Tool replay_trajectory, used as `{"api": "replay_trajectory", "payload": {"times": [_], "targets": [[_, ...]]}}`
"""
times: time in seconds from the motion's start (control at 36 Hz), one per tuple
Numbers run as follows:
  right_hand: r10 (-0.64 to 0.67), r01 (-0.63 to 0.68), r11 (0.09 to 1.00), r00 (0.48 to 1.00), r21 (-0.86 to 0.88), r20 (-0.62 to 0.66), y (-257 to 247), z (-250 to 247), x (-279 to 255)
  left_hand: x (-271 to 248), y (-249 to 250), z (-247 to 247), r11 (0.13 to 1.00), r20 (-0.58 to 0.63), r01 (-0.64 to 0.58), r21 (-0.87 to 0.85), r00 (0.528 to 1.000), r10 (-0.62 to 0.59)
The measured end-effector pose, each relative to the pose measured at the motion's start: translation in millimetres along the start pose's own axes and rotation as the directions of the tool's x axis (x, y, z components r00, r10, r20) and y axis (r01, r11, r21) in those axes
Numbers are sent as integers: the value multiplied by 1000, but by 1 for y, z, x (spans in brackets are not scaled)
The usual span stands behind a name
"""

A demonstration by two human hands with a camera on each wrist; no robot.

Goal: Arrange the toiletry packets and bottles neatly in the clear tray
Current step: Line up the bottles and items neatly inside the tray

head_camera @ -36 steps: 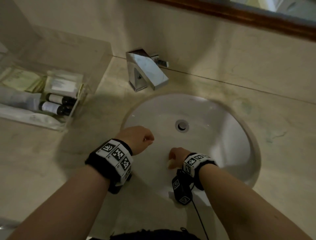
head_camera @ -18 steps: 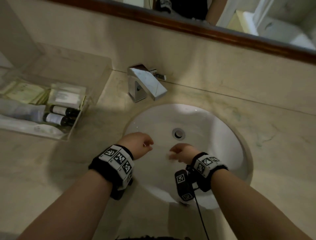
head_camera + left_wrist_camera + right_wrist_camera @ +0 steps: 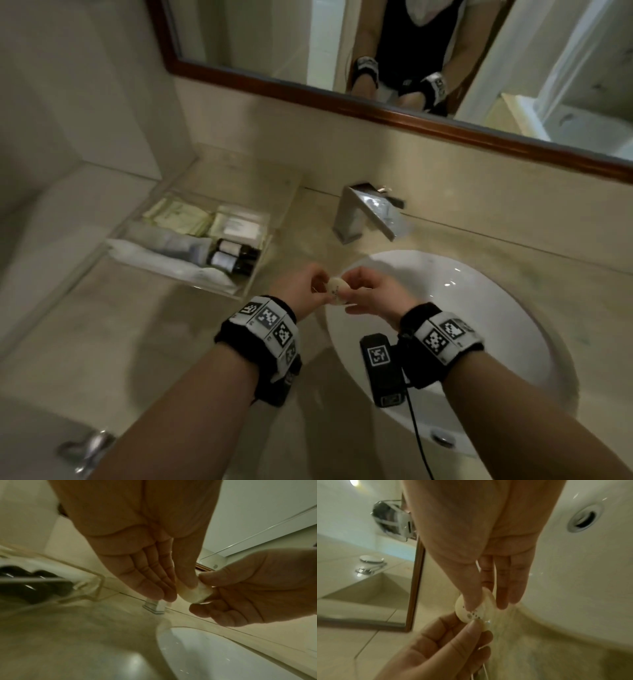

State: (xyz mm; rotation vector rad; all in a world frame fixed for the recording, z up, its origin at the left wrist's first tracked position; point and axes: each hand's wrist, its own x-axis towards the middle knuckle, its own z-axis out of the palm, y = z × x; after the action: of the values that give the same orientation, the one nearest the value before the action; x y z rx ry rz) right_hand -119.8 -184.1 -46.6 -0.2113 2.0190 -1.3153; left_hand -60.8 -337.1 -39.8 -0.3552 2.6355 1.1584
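A small round cream soap [image 3: 337, 290] with dark print hangs over the left rim of the sink, pinched from both sides. My left hand [image 3: 320, 287] pinches its left edge and my right hand [image 3: 352, 291] its right edge. In the left wrist view the soap [image 3: 195, 593] sits under my left thumb, with the right hand [image 3: 248, 588] reaching in. The right wrist view shows the soap [image 3: 476, 609] under my right thumb. The clear tray [image 3: 219, 289] stands to the left, holding two dark bottles [image 3: 233, 255], a pale tube [image 3: 171, 243], green packets [image 3: 178, 216] and a white packet [image 3: 236, 224].
A chrome faucet [image 3: 370, 216] stands behind the white sink basin [image 3: 462, 325]. A wood-framed mirror [image 3: 376, 113] runs along the wall above. The beige counter [image 3: 137, 342] spreads in front of the tray. A second metal tap [image 3: 89, 448] shows at the bottom left.
Both hands have risen from the basin and come together toward the left rim. They now hold the round soap between them. The view has tilted up to take in the mirror.
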Motion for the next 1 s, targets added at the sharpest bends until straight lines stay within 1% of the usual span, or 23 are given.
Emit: {"api": "replay_trajectory", "payload": {"times": [0.06,0.14,0.22,0.28,0.33,0.42,0.5,0.58,0.64,0.72,0.81,1.0], "targets": [[-70,66,982,997,-176,-17,-15,19,5,-6,-12,-19,999,-44,-13,52,999,15],[-154,140,897,988,-419,1,-37,47,15,-11,-31,-46,992,-78,-19,126,997,29],[-210,188,820,977,-541,21,-57,76,25,-14,-50,-73,984,-57,-8,180,998,19],[-257,224,799,966,-558,20,-66,92,31,-16,-63,-90,980,-58,-4,200,998,16],[-288,232,783,958,-577,-6,-75,107,37,-19,-80,-109,976,-96,15,216,995,6],[-316,232,733,948,-640,-18,-82,124,44,-23,-103,-132,941,-150,48,334,989,3],[-328,239,668,945,-705,9,-87,136,49,-21,-118,-144,901,-94,27,433,995,16],[-314,226,631,949,-742,22,-90,146,53,-14,-123,-147,860,7,-41,509,999,43],[-315,217,611,949,-761,17,-91,150,55,-8,-128,-146,840,45,-79,536,997,65],[-305,196,566,952,-800,17,-93,154,59,-2,-135,-143,809,64,-112,577,994,93],[-257,154,519,966,-841,18,-95,156,62,3,-140,-143,781,105,-132,610,991,86],[-182,116,445,983,-888,37,-95,164,69,7,-147,-147,781,130,-132,611,989,65]]}}
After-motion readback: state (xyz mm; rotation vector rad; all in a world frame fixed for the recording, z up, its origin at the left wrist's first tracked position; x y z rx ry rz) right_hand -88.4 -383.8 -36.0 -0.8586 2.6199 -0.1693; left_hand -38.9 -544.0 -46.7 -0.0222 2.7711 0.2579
